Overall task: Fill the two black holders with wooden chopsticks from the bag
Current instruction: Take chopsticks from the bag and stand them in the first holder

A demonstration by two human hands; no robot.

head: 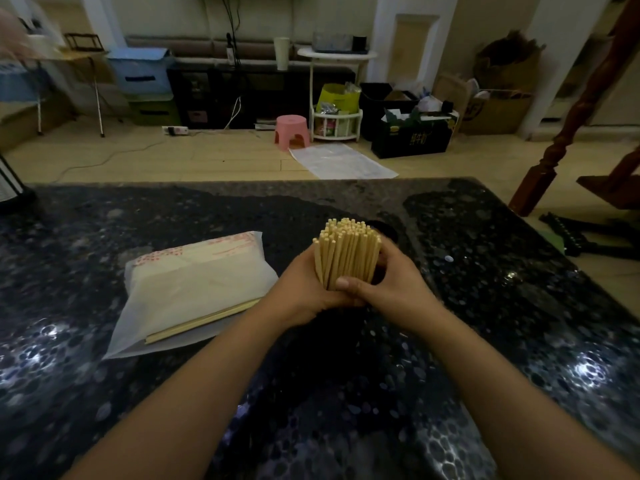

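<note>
Gripping the chopstick bundle (346, 252) with left hand (301, 292) and right hand (398, 285) (upright), bag (194, 289) lying just beside.

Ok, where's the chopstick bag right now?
In the head view the bag lies flat on the dark table, left of both hands, which hold an upright bundle of chopsticks.

The dark speckled stone counter (485, 271) is polished and glossy; the pale wooden chopsticks (346, 251) look matt, and the translucent plastic bag (194, 282) looks frosted.
</note>
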